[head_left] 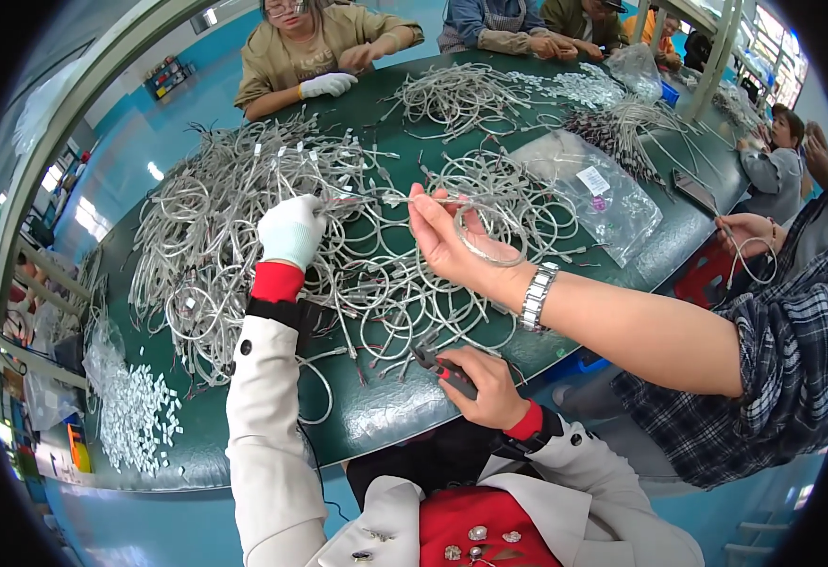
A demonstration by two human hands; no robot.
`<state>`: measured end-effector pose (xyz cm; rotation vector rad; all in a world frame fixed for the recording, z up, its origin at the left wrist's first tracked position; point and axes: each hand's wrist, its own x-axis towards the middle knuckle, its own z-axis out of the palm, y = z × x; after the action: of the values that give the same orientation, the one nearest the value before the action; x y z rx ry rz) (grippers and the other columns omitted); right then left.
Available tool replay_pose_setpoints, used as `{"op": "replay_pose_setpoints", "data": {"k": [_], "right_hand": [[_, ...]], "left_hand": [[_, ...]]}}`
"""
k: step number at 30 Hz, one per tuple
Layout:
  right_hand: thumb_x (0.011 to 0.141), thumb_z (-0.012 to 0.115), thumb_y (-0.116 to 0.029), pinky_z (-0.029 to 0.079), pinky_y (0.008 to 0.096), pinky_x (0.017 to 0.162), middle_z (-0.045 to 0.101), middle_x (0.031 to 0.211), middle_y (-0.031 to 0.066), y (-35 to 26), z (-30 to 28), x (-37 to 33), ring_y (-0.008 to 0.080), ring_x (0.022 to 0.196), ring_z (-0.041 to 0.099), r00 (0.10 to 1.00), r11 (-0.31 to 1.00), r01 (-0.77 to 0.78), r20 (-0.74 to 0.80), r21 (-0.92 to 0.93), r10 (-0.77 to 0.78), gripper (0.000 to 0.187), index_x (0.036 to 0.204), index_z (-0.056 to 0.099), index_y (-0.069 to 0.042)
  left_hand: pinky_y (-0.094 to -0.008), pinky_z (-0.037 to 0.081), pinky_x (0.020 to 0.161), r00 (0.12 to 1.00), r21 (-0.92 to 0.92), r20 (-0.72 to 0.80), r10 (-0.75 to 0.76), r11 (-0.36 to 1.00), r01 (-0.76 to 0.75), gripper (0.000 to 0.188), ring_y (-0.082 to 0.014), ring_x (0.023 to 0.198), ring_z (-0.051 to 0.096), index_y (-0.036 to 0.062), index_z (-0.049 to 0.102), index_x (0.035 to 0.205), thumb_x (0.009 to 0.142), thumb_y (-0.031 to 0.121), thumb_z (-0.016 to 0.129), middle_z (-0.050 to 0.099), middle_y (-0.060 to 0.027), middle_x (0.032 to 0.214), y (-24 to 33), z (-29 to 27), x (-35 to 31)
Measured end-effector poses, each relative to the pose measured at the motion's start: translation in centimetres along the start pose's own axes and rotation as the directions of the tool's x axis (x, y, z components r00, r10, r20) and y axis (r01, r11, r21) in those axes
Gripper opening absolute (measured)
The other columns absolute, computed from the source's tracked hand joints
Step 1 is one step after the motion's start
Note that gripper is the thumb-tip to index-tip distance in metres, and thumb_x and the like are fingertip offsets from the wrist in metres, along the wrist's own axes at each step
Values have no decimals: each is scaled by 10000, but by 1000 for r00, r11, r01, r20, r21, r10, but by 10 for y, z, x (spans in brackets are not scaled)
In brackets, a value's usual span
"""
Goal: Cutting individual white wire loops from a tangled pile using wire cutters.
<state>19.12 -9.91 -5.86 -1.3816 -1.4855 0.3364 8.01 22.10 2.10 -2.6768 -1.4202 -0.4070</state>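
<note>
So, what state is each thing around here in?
Left hand, gloved, fingers curled, grip unclear.
Right hand, bare, closed around the pliers.
Pliers, held, jaws too small to judge.
Cables, tangled, heaped on the table.
Clear bag, lying on the table.
White pieces, loose, scattered.
Watch, worn, fastened.

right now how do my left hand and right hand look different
The left hand wears a white glove, while the right hand is bare. The left hand is over the grey cable heap; the right hand grips a plier-like tool. Both have red cuffs and pale sleeves.
</note>
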Motion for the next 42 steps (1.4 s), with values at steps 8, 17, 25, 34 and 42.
{"op": "replay_pose_setpoints", "data": {"k": [8,17,25,34,42], "right_hand": [[729,698,-9,484,328,608,607,850,139,-2,2,6,265,663,605,1000,1000,15,5,-5,-15,356,1062,575,5],[713,702,-21,480,345,618,602,820,142,-3,1,1,287,668,604,999,999,29,-22,-22,-29,361,1051,578,7],[703,703,-9,480,323,602,598,824,127,-3,1,4,261,653,597,1000,999,20,-12,-37,-21,378,1059,578,0],[688,706,18,478,281,562,594,833,89,0,1,2,186,606,578,996,997,67,-49,-38,-69,420,1086,578,-20],[720,697,-18,481,345,632,607,839,148,-5,0,3,299,699,613,1000,1000,-5,-27,4,5,361,1059,576,5]], "left_hand": [[-407,521,762,999,-19,-47,-10,1000,9,248,-293,857,660,208,709,996,776,296,636,691,-102,894,-5,3,0],[-404,522,749,998,-36,-61,-6,999,4,231,-293,830,665,187,712,973,776,287,645,692,-101,879,2,3,-6],[-401,522,749,998,-53,-69,-6,999,3,227,-293,829,666,180,715,962,771,288,657,692,-105,872,0,5,-3],[-415,519,708,980,-126,-193,54,989,-79,269,-301,786,658,239,669,1072,805,246,638,680,-100,837,-4,9,-8],[-442,507,626,961,76,-160,224,974,-215,270,-319,719,636,311,648,1097,856,205,584,628,-92,766,-4,10,-10]]}}
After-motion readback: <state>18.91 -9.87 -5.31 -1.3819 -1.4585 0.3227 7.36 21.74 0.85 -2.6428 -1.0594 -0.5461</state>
